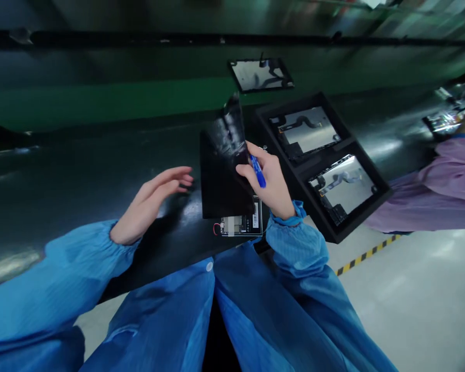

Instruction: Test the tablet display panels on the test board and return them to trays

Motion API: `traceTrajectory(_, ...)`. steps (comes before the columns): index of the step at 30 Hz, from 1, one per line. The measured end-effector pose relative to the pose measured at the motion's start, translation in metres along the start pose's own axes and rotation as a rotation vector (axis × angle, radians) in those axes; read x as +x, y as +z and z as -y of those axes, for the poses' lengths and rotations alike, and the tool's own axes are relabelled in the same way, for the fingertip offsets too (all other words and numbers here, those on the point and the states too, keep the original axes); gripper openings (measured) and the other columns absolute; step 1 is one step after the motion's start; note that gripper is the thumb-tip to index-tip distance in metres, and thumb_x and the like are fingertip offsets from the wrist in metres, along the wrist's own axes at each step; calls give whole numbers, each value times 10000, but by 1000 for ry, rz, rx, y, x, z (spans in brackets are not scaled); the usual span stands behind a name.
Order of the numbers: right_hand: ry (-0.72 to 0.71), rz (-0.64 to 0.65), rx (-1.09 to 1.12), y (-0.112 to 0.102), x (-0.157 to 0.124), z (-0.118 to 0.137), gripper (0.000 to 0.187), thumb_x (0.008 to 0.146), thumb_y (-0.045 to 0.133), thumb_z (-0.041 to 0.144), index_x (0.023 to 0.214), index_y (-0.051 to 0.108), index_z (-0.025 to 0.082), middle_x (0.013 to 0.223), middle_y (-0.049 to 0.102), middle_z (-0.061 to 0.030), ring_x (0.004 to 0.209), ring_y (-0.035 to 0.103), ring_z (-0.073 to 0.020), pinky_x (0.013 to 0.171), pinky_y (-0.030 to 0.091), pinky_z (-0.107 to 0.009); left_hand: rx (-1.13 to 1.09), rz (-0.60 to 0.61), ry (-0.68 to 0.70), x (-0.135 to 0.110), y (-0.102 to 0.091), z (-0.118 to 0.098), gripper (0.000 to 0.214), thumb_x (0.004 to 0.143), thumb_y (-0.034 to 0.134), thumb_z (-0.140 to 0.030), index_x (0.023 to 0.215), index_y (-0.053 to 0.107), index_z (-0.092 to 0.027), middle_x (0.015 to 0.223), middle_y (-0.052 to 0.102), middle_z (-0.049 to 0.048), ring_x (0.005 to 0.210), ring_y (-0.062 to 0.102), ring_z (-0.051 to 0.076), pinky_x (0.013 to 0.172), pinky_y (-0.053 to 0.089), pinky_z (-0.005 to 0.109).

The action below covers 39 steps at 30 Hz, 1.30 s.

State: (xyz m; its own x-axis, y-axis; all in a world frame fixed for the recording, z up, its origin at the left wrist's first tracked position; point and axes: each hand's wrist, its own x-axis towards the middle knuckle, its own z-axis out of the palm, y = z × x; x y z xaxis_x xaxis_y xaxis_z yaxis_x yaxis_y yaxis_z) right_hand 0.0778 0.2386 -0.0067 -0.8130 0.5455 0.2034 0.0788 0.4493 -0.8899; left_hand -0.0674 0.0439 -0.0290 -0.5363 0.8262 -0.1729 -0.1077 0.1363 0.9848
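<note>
My right hand [269, 178] is closed, with a blue marker [258, 170] tucked in it. Its thumb and fingers also grip the edge of a glossy dark sheet [230, 126], which is smeared by motion. Beside and below that sheet is a flat black panel [222, 183]; whether the two are joined I cannot tell. My left hand [157, 199] hovers to the left of the panel, fingers stretched out, touching nothing. Partly hidden under the panel lies a device with an exposed circuit board [234, 225], a white label and a thin red wire.
To the right, a black foam tray [346, 147] holds two tablet-like screen assemblies with ribbon cables. Another such assembly [261, 75] lies at the back of the dark bench [81, 170]. A co-worker's purple sleeve [442, 170] is at far right, near shiny parts [445, 121].
</note>
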Motion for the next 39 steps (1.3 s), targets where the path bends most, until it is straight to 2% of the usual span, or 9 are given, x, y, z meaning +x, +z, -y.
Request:
traceTrajectory(3,39,-61,73,15,0,-8,340,902,538,215,1219,649,163,1020,694,-13,1044,647,-215,973,553,-392,-218,-249,-21,5,-12,37,415,916,560,-436,1234,612,-174,1327,615,130,1292,536,253,1103,427,424)
traceTrajectory(6,84,-69,202,41,-7,-9,386,899,494,208,1259,627,167,1128,695,-30,1188,610,-225,1037,523,-410,-378,-170,-188,2,-16,44,519,961,383,-593,1191,635,-202,1270,664,105,1290,539,287,1043,480,475)
traceTrajectory(9,33,-28,254,53,-24,-3,391,938,499,275,1301,606,173,1230,666,-48,1230,590,-217,1081,494,-398,-424,-122,-347,-8,-15,32,557,939,401,-637,1192,661,-214,1091,737,88,1198,604,328,951,532,511)
traceTrajectory(13,41,-127,32,33,-57,-17,412,973,555,359,1362,551,222,1134,705,-44,870,685,-169,804,603,-327,-480,-158,-400,-18,-18,22,566,918,441,-629,1221,670,-209,979,760,87,1136,642,345,910,557,509)
traceTrajectory(15,0,-357,-217,19,-74,-36,281,933,635,315,1199,640,222,1001,728,-41,724,644,-156,675,578,-304,-494,-195,-425,-20,-23,20,574,898,482,-620,1273,647,-218,966,764,75,1142,640,352,906,565,510)
traceTrajectory(17,-92,-453,-419,9,-86,-56,68,921,639,235,981,670,220,893,725,-35,692,619,-160,647,553,-310,-477,-264,-462,-21,-29,19,608,882,514,-621,1341,604,-232,965,767,54,1163,630,352,913,571,506)
traceTrajectory(23,-288,-295,-508,7,-98,-81,184,906,601,101,786,538,225,863,713,-30,811,670,-182,695,559,-332,-251,-668,-489,-17,-33,14,695,942,529,-443,1557,316,-200,968,763,-26,1252,576,276,948,576,400)
traceTrajectory(28,-264,-193,-516,6,-96,-80,205,923,564,115,758,528,230,877,713,-31,849,679,-196,729,568,-355,-344,-550,-519,-17,-31,19,617,854,572,-598,1332,600,-209,924,767,5,1172,628,327,887,610,426)
traceTrajectory(39,-307,-191,-514,7,-95,-83,258,921,554,72,734,463,225,842,696,-16,862,685,-175,701,552,-318,-378,-454,-489,-25,-20,23,534,919,468,-566,1293,639,-224,951,755,11,1285,542,322,935,581,489)
